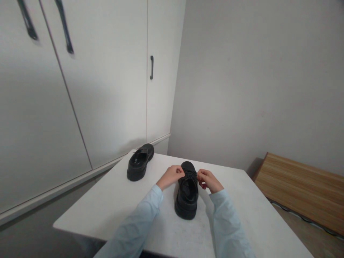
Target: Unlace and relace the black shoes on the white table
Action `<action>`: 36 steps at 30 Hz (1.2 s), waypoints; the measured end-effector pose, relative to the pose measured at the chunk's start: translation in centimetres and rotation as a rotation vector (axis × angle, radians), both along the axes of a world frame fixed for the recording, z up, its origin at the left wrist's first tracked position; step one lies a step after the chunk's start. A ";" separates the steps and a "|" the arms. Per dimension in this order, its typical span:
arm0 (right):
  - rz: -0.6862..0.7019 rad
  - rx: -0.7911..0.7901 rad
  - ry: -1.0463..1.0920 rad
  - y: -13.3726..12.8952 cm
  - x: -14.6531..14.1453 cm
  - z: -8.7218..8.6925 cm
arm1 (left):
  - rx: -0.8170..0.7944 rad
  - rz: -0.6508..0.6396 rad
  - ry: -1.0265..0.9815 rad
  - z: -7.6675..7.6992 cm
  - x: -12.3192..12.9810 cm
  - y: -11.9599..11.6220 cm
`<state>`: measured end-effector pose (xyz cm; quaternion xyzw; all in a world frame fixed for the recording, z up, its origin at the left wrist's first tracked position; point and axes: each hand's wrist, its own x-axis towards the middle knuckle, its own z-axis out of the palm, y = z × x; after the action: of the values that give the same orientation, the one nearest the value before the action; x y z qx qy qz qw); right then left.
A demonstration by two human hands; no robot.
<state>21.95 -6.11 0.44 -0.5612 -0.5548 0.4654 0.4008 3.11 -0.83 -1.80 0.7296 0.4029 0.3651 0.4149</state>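
A black lace-up shoe (pixel 186 208) stands upright on the white table, its toe pointing away from me and its opening facing me. Black shoelaces (pixel 190 175) cross over its front. At the left side of the laces, my left hand (pixel 172 176) is closed in a pinch on a shoelace. My right hand (pixel 209 181) pinches the lace on the opposite side, its other fingers curled. The lace ends are too thin and dark to follow. A second black shoe (pixel 139 163) sits apart, near the table's far left corner, with neither hand on it.
The white table (pixel 113 215) reaches close to a white cabinet (pixel 113 89) with dark handles on the left. A grey wall (pixel 255 79) rises behind. To the right are a wooden board (pixel 303 186) and a cable (pixel 303 218) along its lower edge.
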 end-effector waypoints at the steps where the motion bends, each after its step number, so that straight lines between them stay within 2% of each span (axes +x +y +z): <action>1: -0.002 -0.014 -0.009 0.1 0.1 -0.1 | -0.003 -0.001 0.005 0.0 -0.1 0.0; 6: 0.028 -0.021 -0.040 0.2 0.1 -0.2 | 0.027 -0.049 0.014 0.1 -0.6 -0.1; 13: 0.185 0.071 -0.128 -0.1 0.0 0.2 | 0.089 -0.176 0.007 0.3 -0.8 -0.1; 21: 0.141 0.120 -0.158 0.2 0.2 -0.2 | 0.121 -0.202 0.039 1.0 -0.7 -0.4; 28: 0.123 0.091 -0.202 0.5 1.2 -0.5 | 0.188 -0.211 0.120 1.1 -1.3 0.0; 36: 0.167 0.091 -0.228 0.7 2.0 -1.0 | 0.201 -0.211 0.234 1.4 -2.0 0.4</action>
<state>23.97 -5.38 -0.59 -0.5438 -0.6619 0.4047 0.3201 1.16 -0.48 -0.39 0.8431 0.3310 0.2706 0.3261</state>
